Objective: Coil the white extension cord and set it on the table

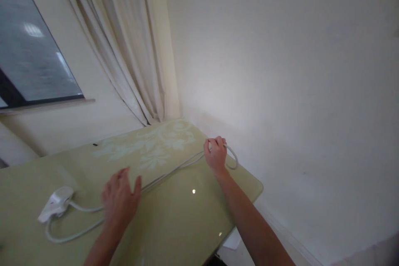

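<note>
A white cable (174, 170) stretches in doubled strands across the glossy table between my hands. My right hand (216, 151) is closed around the strands near the table's right edge, and a loop of cable curls out beyond it. Over the cable's left part is my left hand (121, 193), thumb apart from the fingers and slightly blurred; it hides part of the strands, and I see nothing held in it. To its left, a white plug-like block (57, 203) lies on the tabletop, with both cable ends running to it.
The pale green table (174, 224) has a white floral pattern at its far corner. A small black object (95, 144) lies by the back edge. Behind are a curtain (124, 41) and a window (34, 41); a plain wall (280, 91) borders the right side.
</note>
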Motion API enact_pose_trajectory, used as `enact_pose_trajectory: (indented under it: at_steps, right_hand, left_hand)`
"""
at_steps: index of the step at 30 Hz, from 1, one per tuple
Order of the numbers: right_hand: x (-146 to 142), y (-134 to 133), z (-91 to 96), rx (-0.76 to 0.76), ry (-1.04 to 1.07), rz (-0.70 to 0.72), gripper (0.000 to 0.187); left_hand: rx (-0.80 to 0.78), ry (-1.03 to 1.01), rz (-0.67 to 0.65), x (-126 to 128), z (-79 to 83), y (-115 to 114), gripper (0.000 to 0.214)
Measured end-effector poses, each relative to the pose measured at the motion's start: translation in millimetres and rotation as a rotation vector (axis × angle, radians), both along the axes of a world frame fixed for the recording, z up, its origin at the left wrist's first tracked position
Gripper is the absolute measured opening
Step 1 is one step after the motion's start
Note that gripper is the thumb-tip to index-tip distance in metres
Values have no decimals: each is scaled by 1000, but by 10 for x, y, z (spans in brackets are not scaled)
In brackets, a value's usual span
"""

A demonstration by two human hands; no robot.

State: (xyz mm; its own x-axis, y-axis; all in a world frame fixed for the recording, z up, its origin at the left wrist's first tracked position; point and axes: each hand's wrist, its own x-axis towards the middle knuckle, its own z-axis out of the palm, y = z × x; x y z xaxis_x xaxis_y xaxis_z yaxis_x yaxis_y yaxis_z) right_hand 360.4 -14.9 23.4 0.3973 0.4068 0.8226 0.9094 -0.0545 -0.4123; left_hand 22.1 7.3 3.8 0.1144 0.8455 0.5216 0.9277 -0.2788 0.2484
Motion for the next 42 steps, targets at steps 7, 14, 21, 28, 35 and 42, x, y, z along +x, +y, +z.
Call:
enact_pose_trajectory:
  at_steps: [7,14,21,28,35,42]
  right_hand:
    - [-239,-425,489,76,271,482,22]
    - [186,-960,797,-199,578,683,36]
    - [539,-1526,728,193,1379,884,36]
    - [601,-1746,546,43,1417,640,59]
    - [782,-1150,275,-622,777,464,33]
    - [974,-397,603,-956,-291,-3,49]
  left_hand:
    - [-241,160,-510,1385,-199,-130,62]
    - [-267,177,-461,1455,-213,-80,26]
    - [-207,82,-484,1269,-11,-46,31]
    - [-59,-159,-454,1056,365,89,33]
    - [171,-411,-723,790,469,-187,32]
    - [-97,147,-970,771,186,-497,45]
